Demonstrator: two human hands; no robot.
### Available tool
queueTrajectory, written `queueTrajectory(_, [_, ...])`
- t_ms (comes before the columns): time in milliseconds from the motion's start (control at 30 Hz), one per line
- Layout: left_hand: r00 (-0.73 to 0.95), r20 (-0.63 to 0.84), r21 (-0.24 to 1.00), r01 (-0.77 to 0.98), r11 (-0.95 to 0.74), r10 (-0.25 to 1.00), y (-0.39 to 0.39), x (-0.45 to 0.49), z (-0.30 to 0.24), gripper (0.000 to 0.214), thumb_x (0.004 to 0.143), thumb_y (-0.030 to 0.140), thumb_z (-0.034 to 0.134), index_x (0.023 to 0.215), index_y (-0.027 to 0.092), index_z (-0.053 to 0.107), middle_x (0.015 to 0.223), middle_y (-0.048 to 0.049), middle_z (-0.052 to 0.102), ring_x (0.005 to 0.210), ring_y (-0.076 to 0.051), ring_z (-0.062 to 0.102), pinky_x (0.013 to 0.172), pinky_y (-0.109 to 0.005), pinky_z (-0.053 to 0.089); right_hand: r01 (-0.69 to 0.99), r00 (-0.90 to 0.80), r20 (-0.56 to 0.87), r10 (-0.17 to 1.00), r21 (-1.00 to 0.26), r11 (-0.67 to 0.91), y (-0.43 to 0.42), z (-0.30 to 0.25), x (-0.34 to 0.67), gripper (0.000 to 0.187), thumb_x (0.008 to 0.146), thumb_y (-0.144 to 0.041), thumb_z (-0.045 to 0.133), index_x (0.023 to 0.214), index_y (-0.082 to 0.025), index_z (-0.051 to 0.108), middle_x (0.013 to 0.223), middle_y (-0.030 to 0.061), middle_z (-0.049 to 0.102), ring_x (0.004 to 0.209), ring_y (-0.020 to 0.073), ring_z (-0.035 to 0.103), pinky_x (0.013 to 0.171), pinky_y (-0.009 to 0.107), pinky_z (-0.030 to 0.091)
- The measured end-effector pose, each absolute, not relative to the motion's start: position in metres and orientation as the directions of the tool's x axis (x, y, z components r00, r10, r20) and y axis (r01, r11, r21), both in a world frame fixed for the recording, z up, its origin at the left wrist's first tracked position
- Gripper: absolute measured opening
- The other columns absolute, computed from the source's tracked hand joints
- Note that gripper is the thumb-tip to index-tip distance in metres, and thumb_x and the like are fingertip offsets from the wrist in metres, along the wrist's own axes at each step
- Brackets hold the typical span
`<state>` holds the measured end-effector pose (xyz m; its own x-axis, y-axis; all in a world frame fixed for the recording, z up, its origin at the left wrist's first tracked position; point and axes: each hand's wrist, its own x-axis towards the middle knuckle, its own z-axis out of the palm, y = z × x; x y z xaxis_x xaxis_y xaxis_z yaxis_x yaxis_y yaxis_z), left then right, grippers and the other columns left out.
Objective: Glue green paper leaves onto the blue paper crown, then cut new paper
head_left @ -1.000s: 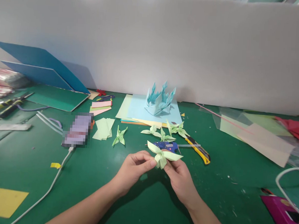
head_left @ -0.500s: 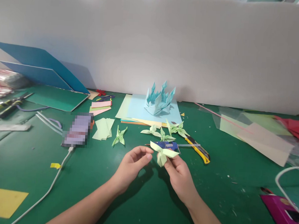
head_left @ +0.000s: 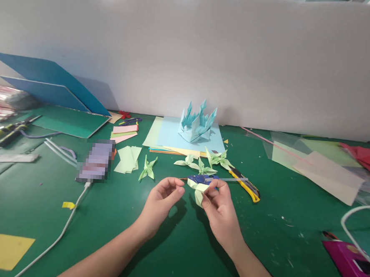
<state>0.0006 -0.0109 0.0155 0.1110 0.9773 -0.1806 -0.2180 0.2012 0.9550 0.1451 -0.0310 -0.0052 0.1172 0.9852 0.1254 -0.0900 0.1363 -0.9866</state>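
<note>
My right hand point(head_left: 223, 209) pinches a pale green folded paper flower point(head_left: 199, 193) by one petal, between thumb and fingers. Just left of it, my left hand point(head_left: 164, 200) is half curled, thumb and index tips slightly apart with nothing between them. Behind the flower lies a blue glue gun point(head_left: 201, 179), partly hidden, with a clear stick running out to the right. Several similar green paper flowers point(head_left: 219, 158) rest beyond it, and one more flower point(head_left: 148, 168) lies to the left. A yellow craft knife point(head_left: 247, 188) lies to the right, under the stick's end.
A light blue folded paper crown-like piece point(head_left: 196, 126) stands on stacked paper sheets point(head_left: 169, 133) at the back. Left are green paper slips point(head_left: 128, 160), a blurred phone point(head_left: 96, 160) with its white cable point(head_left: 70, 223), and pliers point(head_left: 12, 132). Sheets in clear plastic point(head_left: 327, 176) lie right.
My right fingers have shifted up onto a petal, and the flower has turned, with its right petal now partly covered. My left hand has moved slightly left, away from the flower.
</note>
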Motion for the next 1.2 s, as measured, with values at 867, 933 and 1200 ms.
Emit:
queueTrajectory(867, [0.298,0.149,0.984,0.047,-0.17,0.943,-0.009,-0.004,0.003,0.009,0.072,0.019,0.062,0.08,0.02,0.063,0.093,-0.0038,0.047,0.089,-0.016,0.055,0.078,-0.032,0.051,0.611,-0.289,0.561,0.776,-0.516,0.601,-0.027,-0.002,0.158,0.013,0.085,-0.009,0.047,0.084,-0.022,0.051,0.077,0.0041,0.063,0.074,0.0189,0.059,0.065,0.031,0.049])
queueTrajectory(933, [0.273,0.129,0.991,0.006,-0.136,0.953,-0.007,-0.005,0.002,0.009,0.07,0.02,0.064,0.079,0.02,0.064,0.092,-0.0032,0.046,0.085,-0.015,0.055,0.077,-0.033,0.051,0.592,-0.282,0.578,0.766,-0.523,0.613,-0.027,-0.003,0.159,0.014,0.086,-0.009,0.048,0.09,-0.022,0.051,0.082,0.0049,0.063,0.077,0.0194,0.059,0.069,0.032,0.05])
queueTrajectory(1200, [0.233,0.141,0.99,-0.046,-0.134,0.962,-0.008,-0.003,0.0,0.01,0.068,0.019,0.068,0.077,0.019,0.065,0.091,-0.0021,0.044,0.081,-0.014,0.055,0.076,-0.034,0.052,0.586,-0.237,0.626,0.743,-0.519,0.623,-0.026,-0.009,0.161,0.018,0.086,-0.008,0.048,0.097,-0.022,0.048,0.087,0.0045,0.062,0.081,0.0182,0.056,0.072,0.032,0.048])
